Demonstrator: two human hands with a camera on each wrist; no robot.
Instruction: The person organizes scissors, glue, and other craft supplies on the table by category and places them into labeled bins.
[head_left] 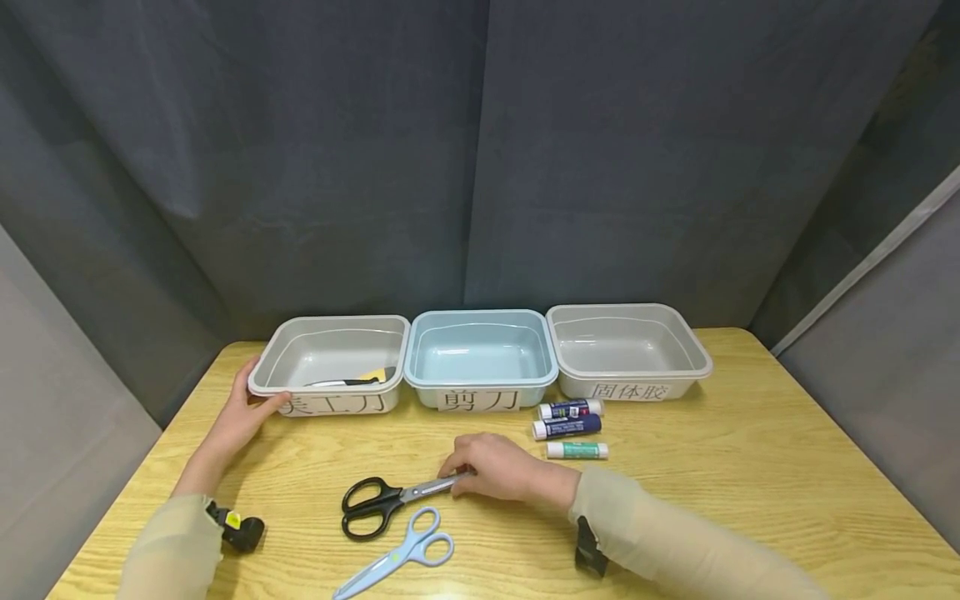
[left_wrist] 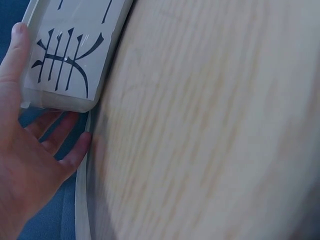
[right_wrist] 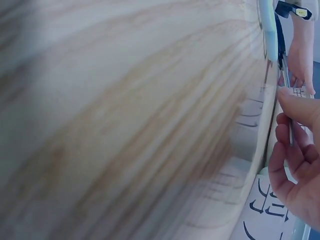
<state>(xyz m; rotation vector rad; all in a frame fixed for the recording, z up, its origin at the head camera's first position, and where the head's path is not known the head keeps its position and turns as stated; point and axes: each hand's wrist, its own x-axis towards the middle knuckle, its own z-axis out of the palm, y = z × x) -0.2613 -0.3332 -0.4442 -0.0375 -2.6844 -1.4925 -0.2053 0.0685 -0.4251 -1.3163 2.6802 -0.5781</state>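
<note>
My right hand (head_left: 495, 467) pinches the blade end of black-handled scissors (head_left: 382, 504), whose handles point left. In the right wrist view, the thumb and fingers (right_wrist: 300, 107) close on the metal blade. Light-blue scissors (head_left: 401, 554) lie just in front, blades toward the lower left. My left hand (head_left: 240, 417) holds the left end of a grey bin (head_left: 386, 402), thumb at the front rim and fingers along its side. The left wrist view shows its fingertips (left_wrist: 75, 150) against the bin's end. Inside that bin lies a utility knife (head_left: 352, 382) with yellow and black parts.
A light-blue bin (head_left: 480, 396) stands in the middle and another grey bin (head_left: 637, 383) at the right, each with a label of Chinese characters. Two dark-blue glue sticks (head_left: 567, 427) and a green one (head_left: 577, 450) lie before them. A dark curtain (head_left: 480, 167) hangs behind the wooden table (head_left: 750, 467).
</note>
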